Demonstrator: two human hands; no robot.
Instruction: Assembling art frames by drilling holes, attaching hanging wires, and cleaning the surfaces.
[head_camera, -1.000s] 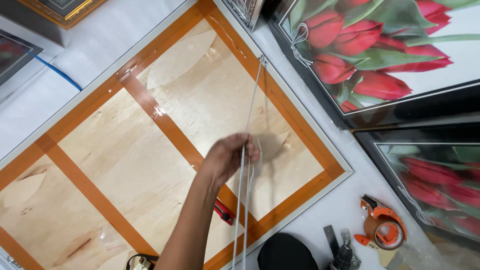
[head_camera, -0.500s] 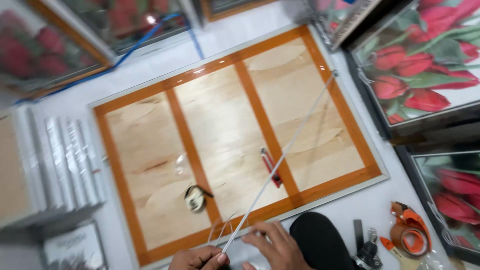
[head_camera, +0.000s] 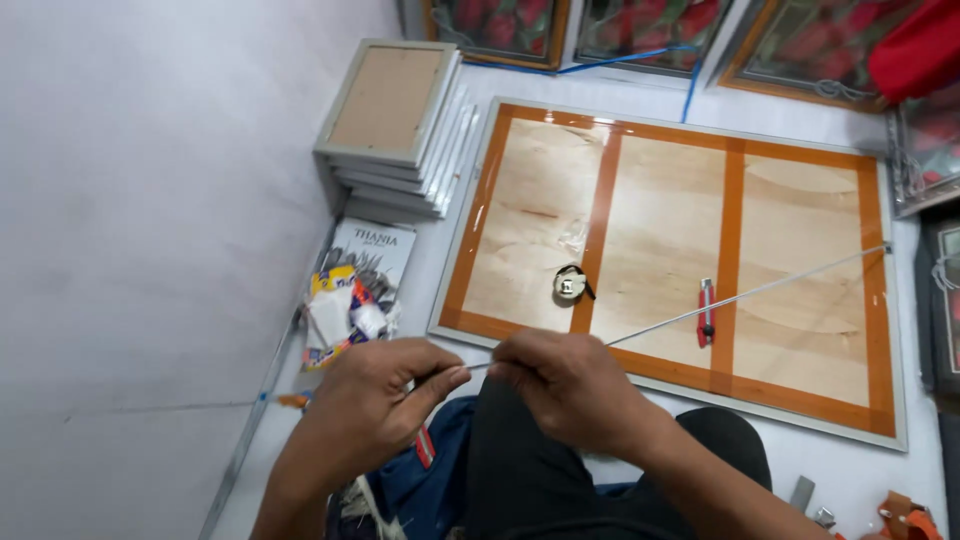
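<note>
My left hand (head_camera: 375, 395) and my right hand (head_camera: 565, 385) are close together above my lap, both pinching the near end of a white cord (head_camera: 750, 293). The cord stretches taut up and to the right, across a large frame back (head_camera: 680, 220) of pale wood bordered with orange-brown tape, to the frame's right edge. A red utility knife (head_camera: 706, 312) lies on the board under the cord. A small round tape measure (head_camera: 570, 284) lies on the board left of the knife.
A stack of white picture frames (head_camera: 395, 130) lies face down at the upper left. A booklet and some small packets (head_camera: 345, 300) lie beside it by the white wall (head_camera: 150, 200). Framed red-flower pictures (head_camera: 790, 45) lean along the back and right. An orange tape dispenser (head_camera: 905, 515) sits at the lower right.
My view has swung left and the frame back now lies farther right. My hands have come together nearer my lap, both still holding the cord's end.
</note>
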